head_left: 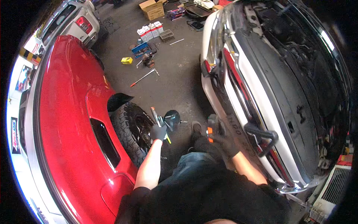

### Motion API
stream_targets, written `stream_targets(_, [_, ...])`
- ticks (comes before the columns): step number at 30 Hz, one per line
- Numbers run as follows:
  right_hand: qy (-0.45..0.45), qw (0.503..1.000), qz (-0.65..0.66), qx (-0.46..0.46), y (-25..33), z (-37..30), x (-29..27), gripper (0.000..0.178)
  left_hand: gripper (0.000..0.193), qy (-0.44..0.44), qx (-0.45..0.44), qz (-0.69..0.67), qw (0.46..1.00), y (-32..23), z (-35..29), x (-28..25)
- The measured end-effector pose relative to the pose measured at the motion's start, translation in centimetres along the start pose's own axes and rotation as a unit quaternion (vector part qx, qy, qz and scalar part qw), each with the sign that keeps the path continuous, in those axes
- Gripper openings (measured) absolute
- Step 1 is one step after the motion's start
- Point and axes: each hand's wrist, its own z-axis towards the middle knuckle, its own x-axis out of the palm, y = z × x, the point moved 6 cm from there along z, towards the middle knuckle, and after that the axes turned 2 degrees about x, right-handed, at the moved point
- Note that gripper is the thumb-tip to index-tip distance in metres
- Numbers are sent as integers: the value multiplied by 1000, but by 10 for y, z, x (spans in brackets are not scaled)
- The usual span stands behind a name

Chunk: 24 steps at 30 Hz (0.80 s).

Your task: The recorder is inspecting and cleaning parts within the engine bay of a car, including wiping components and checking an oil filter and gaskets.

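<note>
My left hand [158, 133], in a black glove, is closed around a bundle of slim hand tools [159, 120]. Silvery metal and an orange tip stick out above the fist, a yellow-green end below. Just beyond it is a black rounded object [172, 119] with a thin rod; whether I hold it too is unclear. To the left stands the tire [128, 128] of the red vehicle. My right hand [224, 145], also black-gloved, is wrapped round a dark tool with orange parts [210, 134], close to the white vehicle's bumper. Its exact kind is hard to make out.
A red vehicle [67, 112] flanks me on the left, a white vehicle with its hood up [261, 86] on the right. A long-handled wrench [143, 78], blue tray [141, 49], yellow box [126, 60], white bottles [150, 31] and cardboard box [153, 10] lie ahead on the floor.
</note>
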Motion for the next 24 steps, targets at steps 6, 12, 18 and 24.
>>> stream_targets(6, [23, 972, 201, 122, 21, 180, 38, 68, 30, -35, 6, -20, 999, -40, 136, -13])
stream_targets(12, [-5, 974, 215, 72, 48, 374, 50, 63, 35, -31, 33, 28, 999, -94, 300, -40])
stream_targets(18, [-104, 969, 221, 33, 129, 504, 57, 70, 31, -8, 89, -41, 995, -200, 442, -95])
stream_targets(24, [-146, 956, 239, 88, 132, 612, 31, 60, 30, -14, 92, 20, 996, -295, 608, -107])
